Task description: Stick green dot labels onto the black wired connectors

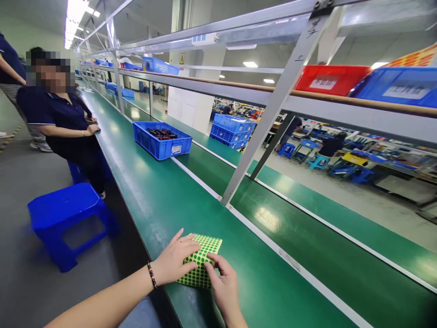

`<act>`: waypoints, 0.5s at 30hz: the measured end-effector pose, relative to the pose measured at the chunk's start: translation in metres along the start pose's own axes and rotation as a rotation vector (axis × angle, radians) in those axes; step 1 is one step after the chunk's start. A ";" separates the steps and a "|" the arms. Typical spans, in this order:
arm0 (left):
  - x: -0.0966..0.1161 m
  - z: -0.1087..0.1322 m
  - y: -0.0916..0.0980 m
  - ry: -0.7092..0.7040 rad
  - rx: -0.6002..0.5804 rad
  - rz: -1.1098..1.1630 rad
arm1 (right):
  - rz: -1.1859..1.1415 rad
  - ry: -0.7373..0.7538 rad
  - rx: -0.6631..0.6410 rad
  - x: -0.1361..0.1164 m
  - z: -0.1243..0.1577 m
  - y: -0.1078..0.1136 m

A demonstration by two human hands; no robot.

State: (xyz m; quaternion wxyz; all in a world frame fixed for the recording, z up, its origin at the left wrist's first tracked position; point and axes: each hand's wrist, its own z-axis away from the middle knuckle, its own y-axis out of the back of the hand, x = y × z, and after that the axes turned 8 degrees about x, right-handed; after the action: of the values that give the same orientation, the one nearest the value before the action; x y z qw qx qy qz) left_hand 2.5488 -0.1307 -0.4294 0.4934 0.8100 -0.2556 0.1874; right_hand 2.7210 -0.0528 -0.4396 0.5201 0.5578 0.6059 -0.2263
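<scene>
A pale yellow sheet of round green stickers [210,244] lies on the green bench top [164,205] near its front edge. My left hand [175,258], with a beaded bracelet at the wrist, rests flat on the sheet's left part, fingers stretched and apart. At the sheet's right side, the thumb and forefinger of my right hand [225,284] are bent together in a pinch against it. Whether a single sticker is between those fingertips is too small to tell. Both hands cover parts of the sheet.
A blue bin [162,141] of dark parts stands farther along the bench. A slanted metal post [259,127] rises at the right, under a shelf with red [331,79] and blue bins [396,89]. Left are a blue stool [64,202] and a seated person [63,109].
</scene>
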 end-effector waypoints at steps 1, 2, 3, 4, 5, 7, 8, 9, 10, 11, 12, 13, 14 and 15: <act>0.002 -0.001 -0.001 0.012 -0.012 -0.001 | 0.004 0.021 -0.009 -0.001 0.001 0.000; 0.003 -0.001 -0.003 0.027 -0.017 -0.005 | 0.011 0.038 -0.013 -0.001 0.001 0.001; 0.004 -0.002 -0.004 0.039 -0.019 -0.009 | 0.021 0.048 -0.015 -0.001 0.002 0.001; 0.005 -0.002 -0.006 0.047 -0.021 -0.010 | 0.033 0.053 -0.013 -0.001 0.003 0.001; 0.006 -0.002 -0.007 0.053 -0.023 -0.009 | 0.044 0.055 -0.012 0.000 0.003 0.002; 0.008 -0.002 -0.009 0.061 -0.029 0.000 | 0.057 0.059 -0.009 0.000 0.004 0.002; 0.009 -0.002 -0.009 0.064 -0.031 0.006 | 0.058 0.066 -0.009 0.000 0.003 0.003; 0.010 -0.002 -0.009 0.067 -0.031 0.011 | 0.058 0.073 -0.010 0.000 0.003 0.003; 0.011 -0.003 -0.008 0.070 -0.027 0.015 | 0.058 0.081 -0.010 0.000 0.003 0.004; 0.012 -0.003 -0.007 0.069 -0.018 0.018 | 0.059 0.087 -0.009 0.001 0.003 0.005; 0.013 -0.003 -0.005 0.066 0.001 0.020 | 0.062 0.091 -0.005 0.001 0.003 0.006; 0.013 -0.003 -0.004 0.064 0.030 0.023 | 0.065 0.098 0.004 0.002 0.003 0.008; 0.013 -0.003 -0.001 0.068 0.066 0.028 | 0.070 0.106 0.012 0.003 0.003 0.010; 0.013 -0.003 0.002 0.080 0.103 0.039 | 0.074 0.115 0.024 0.004 0.002 0.011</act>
State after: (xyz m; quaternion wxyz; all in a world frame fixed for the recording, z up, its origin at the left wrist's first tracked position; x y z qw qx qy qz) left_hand 2.5579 -0.1318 -0.4198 0.4572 0.8210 -0.2416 0.2420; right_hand 2.7325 -0.0495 -0.4406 0.4860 0.5980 0.6109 -0.1817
